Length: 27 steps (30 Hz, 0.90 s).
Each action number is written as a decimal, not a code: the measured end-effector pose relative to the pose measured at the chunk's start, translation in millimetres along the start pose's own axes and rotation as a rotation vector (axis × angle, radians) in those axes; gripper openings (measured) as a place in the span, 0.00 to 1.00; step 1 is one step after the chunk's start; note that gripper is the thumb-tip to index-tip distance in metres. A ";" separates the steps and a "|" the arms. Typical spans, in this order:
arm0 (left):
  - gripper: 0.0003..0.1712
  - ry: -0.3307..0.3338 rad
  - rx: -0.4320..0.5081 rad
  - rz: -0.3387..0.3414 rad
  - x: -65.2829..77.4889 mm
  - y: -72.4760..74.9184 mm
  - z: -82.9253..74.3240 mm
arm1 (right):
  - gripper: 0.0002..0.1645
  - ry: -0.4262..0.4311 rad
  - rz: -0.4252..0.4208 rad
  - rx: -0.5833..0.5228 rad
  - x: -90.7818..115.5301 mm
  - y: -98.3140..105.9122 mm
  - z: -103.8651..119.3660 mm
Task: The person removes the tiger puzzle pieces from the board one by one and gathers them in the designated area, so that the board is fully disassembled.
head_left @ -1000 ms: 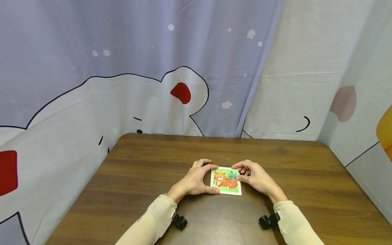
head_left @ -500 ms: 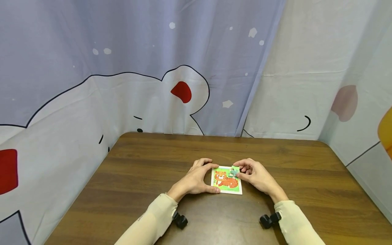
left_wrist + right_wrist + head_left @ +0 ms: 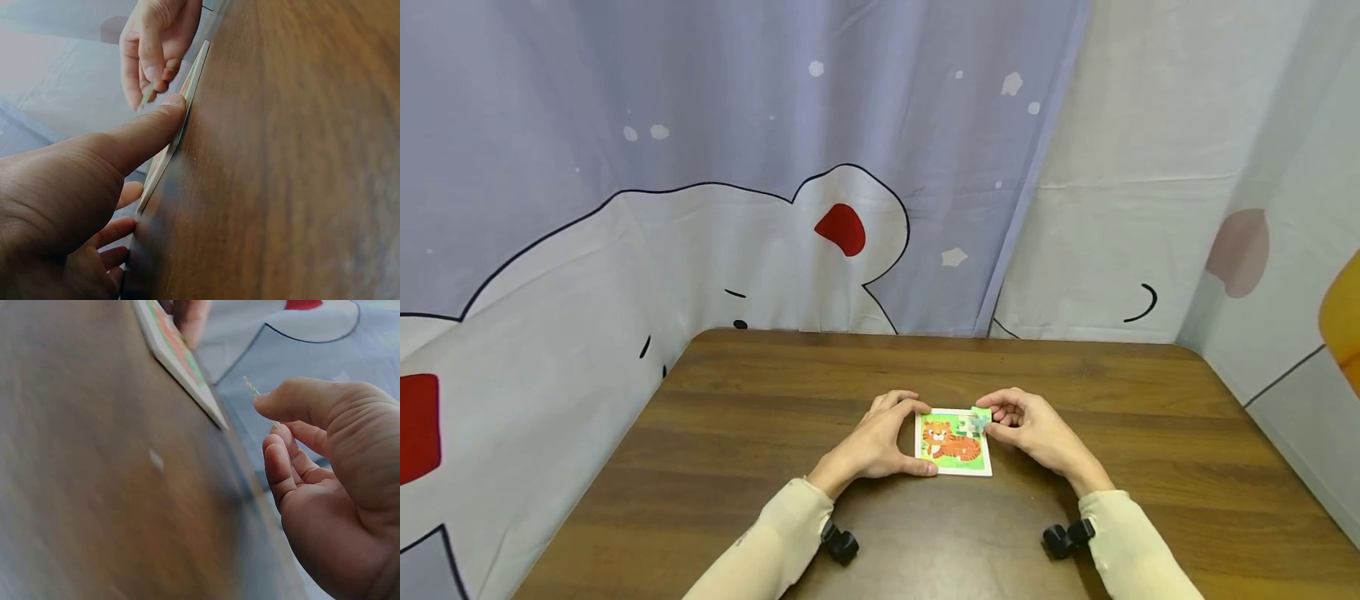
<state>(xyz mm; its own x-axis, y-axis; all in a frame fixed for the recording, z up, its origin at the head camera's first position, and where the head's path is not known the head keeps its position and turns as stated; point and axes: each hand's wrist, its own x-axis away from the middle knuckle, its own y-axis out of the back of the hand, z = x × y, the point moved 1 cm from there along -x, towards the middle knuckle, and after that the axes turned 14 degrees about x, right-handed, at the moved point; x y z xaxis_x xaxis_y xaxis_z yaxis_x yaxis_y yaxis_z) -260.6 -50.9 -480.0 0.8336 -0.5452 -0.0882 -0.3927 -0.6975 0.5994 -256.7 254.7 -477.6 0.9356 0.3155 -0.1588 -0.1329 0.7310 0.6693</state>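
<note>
- So the step in hand, as I read it: popping one piece out of the puzzle. Could be fitting it in instead, but my money's on taking it out.
- The flat square puzzle board with a white border [image 3: 966, 472] and an orange tiger on green lies on the brown wood-grain table [image 3: 775, 400], right between the hands.
- Left hand [image 3: 872, 446] is spread in a wide C, thumb on the near edge and index at the far one, so it's got hold of the board's left side.
- Right hand [image 3: 1045, 433] has thumb and index nearly closed, pinching the small green and blue-grey jigsaw piece [image 3: 981, 419]. Other fingers are tucked in behind.
- That piece is up off the board, over its far right corner. Both wrist views show it apart from the board, pretty much edge-on. There's a pale bare patch just left of it.
- Next move, I'd say: swing the piece out to the right and lay it flat on the table, left hand pinning the board.
- Thing's thin, so a loose pinch could drop it.
</note>
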 end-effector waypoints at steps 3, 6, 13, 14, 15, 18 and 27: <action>0.52 -0.008 -0.012 0.000 -0.3 -1.9 0.7 | 0.20 0.019 -0.022 0.003 5.0 12.1 -2.7; 0.52 -0.014 -0.014 0.003 -0.6 -2.7 1.0 | 0.20 0.037 -0.053 0.016 13.7 31.3 -7.9; 0.52 -0.019 0.000 -0.002 -0.2 -0.1 1.2 | 0.21 -0.013 -0.124 0.061 44.9 84.0 -26.9; 0.52 -0.019 0.000 0.000 0.3 0.1 1.4 | 0.21 -0.021 -0.118 0.068 49.1 89.1 -29.6; 0.52 -0.020 0.002 0.002 1.0 0.2 1.5 | 0.21 -0.028 -0.116 0.074 53.2 93.4 -32.2; 0.52 -0.019 0.005 0.004 2.8 0.2 2.3 | 0.22 -0.043 -0.110 0.083 64.2 103.9 -39.0; 0.53 -0.022 -0.005 -0.005 0.1 0.0 1.9 | 0.22 -0.058 -0.105 0.118 85.7 125.4 -55.1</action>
<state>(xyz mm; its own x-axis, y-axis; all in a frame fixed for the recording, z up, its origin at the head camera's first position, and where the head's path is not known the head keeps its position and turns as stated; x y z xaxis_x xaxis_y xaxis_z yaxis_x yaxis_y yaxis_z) -261.2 -51.8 -481.5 0.8266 -0.5522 -0.1088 -0.3867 -0.6976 0.6032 -211.3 406.7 -447.2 0.9599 0.2034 -0.1928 0.0027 0.6812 0.7321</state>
